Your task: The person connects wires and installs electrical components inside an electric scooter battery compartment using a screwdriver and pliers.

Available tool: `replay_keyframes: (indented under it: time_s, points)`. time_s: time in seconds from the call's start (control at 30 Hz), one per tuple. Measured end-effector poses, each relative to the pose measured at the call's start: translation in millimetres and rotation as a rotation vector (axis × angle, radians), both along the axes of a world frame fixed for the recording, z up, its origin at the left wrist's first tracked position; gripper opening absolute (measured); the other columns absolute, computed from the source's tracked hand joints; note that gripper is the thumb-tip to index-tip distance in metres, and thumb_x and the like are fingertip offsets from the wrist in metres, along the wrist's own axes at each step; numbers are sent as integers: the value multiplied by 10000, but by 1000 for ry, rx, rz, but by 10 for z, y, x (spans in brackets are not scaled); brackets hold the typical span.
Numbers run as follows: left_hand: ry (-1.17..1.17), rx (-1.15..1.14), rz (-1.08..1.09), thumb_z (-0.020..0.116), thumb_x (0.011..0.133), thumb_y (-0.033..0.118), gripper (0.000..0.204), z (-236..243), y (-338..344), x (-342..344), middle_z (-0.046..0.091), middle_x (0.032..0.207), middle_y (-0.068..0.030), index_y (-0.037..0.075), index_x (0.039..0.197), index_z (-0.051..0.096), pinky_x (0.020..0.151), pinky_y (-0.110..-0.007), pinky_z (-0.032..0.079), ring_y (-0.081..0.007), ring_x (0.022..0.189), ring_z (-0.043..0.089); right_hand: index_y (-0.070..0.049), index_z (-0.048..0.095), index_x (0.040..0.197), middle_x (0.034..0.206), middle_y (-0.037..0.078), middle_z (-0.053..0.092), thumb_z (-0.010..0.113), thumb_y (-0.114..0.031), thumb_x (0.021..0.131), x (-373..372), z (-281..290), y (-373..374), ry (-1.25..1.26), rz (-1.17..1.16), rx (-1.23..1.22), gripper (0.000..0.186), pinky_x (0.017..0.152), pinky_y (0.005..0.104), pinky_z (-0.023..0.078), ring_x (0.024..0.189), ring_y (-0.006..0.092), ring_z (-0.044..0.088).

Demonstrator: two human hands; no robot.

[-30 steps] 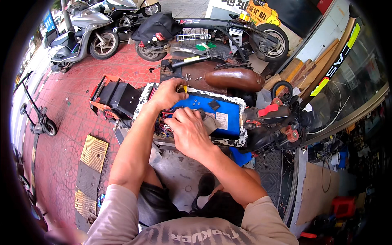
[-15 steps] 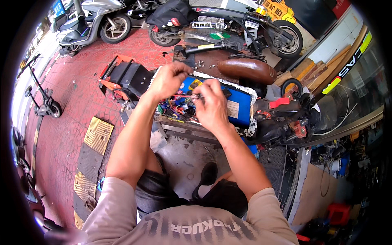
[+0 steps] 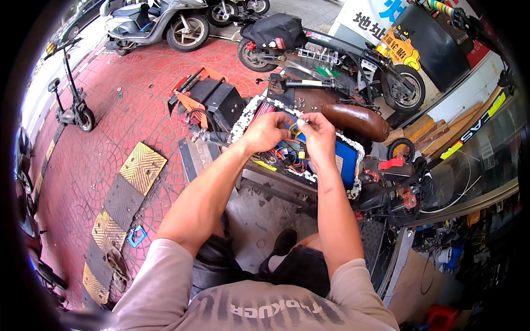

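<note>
My left hand point(image 3: 266, 132) and my right hand point(image 3: 318, 135) are close together over the open deck compartment of a scooter. The fingers of my left hand are bent into a pinch, and what they hold is hidden. Thumb and fingertips of my right hand pinch something small and dark that I cannot make out. Below them lies a tangle of coloured wires point(image 3: 288, 150) with a yellow connector point(image 3: 301, 155). A blue battery pack point(image 3: 346, 160) fills the right end of the compartment. Crumbly white sealant point(image 3: 241, 122) runs along the compartment's rim.
Behind the compartment lies a brown padded seat point(image 3: 356, 122), near several small loose parts. A black box with orange brackets point(image 3: 212, 99) sits at the scooter's left end. Yellow-black ramp blocks point(image 3: 142, 164) lie at left. Parked behind are a two-wheeler point(image 3: 406, 88) and a silver scooter point(image 3: 149, 25).
The view has shifted, so the scene sits farther right and lower. My hands have drawn closer together, the left one lowering toward the wires. A red strand seen between them earlier no longer shows there.
</note>
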State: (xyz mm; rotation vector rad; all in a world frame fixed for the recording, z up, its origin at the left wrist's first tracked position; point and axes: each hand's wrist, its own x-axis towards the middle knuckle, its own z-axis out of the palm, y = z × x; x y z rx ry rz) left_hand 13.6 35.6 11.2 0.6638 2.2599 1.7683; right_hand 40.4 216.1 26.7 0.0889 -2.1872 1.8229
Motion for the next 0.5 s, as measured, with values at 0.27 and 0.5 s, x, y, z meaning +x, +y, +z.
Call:
replay_keyframes:
  time_s: [0.27,0.5]
  points:
    - [-35,219,-11,686,908,-51,341,-124,107,-142,696,926,-42,-36,1242,618,744,-260,523,-97,845,643,19,708,951,893,60,676,749,22,870,272,194,-118,357,-59,454,92,718,295,535,767,143,675]
    - [-6,191,-114,677,906,-64,327,140,50,21,689,898,-34,-4,1224,627,734,-257,513,-92,826,636,-21,693,1017,834,30,696,738,-79,954,-87,-16,156,-368,230,-690,97,650,268,546,701,118,664]
